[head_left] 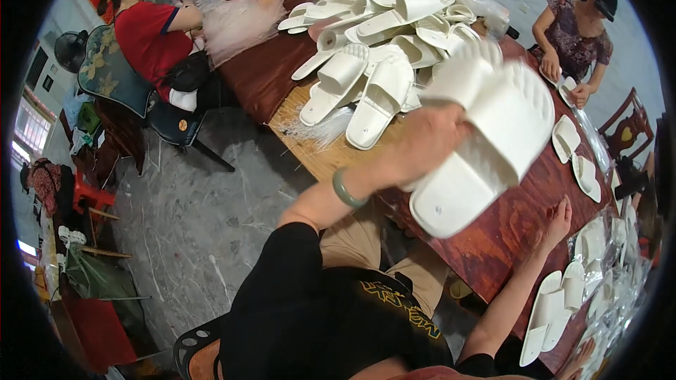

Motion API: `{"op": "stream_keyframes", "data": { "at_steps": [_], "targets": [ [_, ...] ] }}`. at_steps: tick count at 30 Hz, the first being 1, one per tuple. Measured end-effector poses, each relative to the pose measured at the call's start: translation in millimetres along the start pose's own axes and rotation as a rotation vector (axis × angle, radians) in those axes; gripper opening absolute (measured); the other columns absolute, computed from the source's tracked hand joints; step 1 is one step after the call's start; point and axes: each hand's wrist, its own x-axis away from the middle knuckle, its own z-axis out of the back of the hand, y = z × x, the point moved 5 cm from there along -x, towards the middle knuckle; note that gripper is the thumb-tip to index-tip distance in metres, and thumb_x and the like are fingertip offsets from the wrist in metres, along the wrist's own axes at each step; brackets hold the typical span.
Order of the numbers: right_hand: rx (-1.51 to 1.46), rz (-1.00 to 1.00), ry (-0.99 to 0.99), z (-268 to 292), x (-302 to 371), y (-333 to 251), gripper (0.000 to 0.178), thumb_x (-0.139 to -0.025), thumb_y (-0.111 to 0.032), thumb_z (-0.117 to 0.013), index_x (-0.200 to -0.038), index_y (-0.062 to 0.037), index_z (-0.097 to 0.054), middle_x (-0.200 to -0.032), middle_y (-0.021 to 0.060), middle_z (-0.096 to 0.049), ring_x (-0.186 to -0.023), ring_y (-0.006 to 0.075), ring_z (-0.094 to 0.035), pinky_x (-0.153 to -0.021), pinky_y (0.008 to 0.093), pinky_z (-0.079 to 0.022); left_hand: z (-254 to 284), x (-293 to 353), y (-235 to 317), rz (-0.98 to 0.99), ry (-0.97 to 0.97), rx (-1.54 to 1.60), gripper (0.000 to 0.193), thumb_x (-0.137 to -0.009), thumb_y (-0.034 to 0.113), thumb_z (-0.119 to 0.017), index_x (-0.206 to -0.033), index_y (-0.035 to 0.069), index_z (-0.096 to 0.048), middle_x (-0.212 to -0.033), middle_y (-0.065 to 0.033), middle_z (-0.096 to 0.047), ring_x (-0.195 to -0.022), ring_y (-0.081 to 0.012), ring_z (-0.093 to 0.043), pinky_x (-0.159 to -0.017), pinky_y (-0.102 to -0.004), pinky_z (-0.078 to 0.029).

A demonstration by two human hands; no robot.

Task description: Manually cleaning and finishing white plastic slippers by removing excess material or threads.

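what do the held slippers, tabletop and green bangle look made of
Held slippers: matte white, probably foam or soft plastic, moulded thick. Reddish tabletop: likely wood, low sheen, dark grain showing. Green bangle: smooth, rigid-looking ring, perhaps stone or glass.

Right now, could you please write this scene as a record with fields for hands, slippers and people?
Left hand: grips white slippers
Right hand: appears empty, near the table
Slipper pile: on the table, beyond left hand
Left wrist: green bangle
Person at left: red shirt, seated
Person at right: patterned top, dark cap
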Motion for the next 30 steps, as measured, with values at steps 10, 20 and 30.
{"op": "stream_keyframes", "data": {
  "at_steps": [10, 20, 30],
  "targets": [
    [0.155, -0.025, -0.123, -49.6, 42.5, -15.1, 0.019, -0.092, -0.018, -0.055, -0.102, -0.0023, -0.058, -0.066, -0.0078, -0.040, -0.057, 0.0014, -0.035, -0.050, 0.0182, -0.029, 127.9, -158.2, -132.8, 0.011, 0.414, -0.282, 0.038, -0.088, 0.034, -0.048, -0.082, -0.002, -0.059, -0.076, -0.0223, -0.061, -0.074, -0.0364, -0.060, -0.066, -0.0431, -0.044],
    [0.346, -0.009, -0.176, -53.9, 46.5, 0.9, 0.020, -0.092, -0.021, -0.055, -0.100, -0.0030, -0.059, -0.068, -0.0073, -0.040, -0.059, 0.0024, -0.035, -0.052, 0.0187, -0.029, 98.5, -156.2, -298.4, 0.598, 0.012, -0.617, 0.038, -0.081, 0.029, -0.054, -0.104, 0.001, -0.064, -0.106, -0.0193, -0.063, -0.098, -0.0321, -0.061, -0.086, -0.0404, -0.047],
    [0.426, 0.139, -0.324, -88.4, 79.5, -41.7, 0.023, -0.094, -0.018, -0.050, -0.103, 0.0002, -0.060, -0.098, 0.0024, -0.056, -0.085, 0.0079, -0.048, -0.077, 0.0202, -0.037, 120.5, -137.5, -305.3, 0.573, 0.123, -0.457, 0.035, -0.085, 0.026, -0.049, -0.103, 0.000, -0.063, -0.111, -0.0222, -0.059, -0.105, -0.0376, -0.056, -0.089, -0.0465, -0.043]
  ]
}}
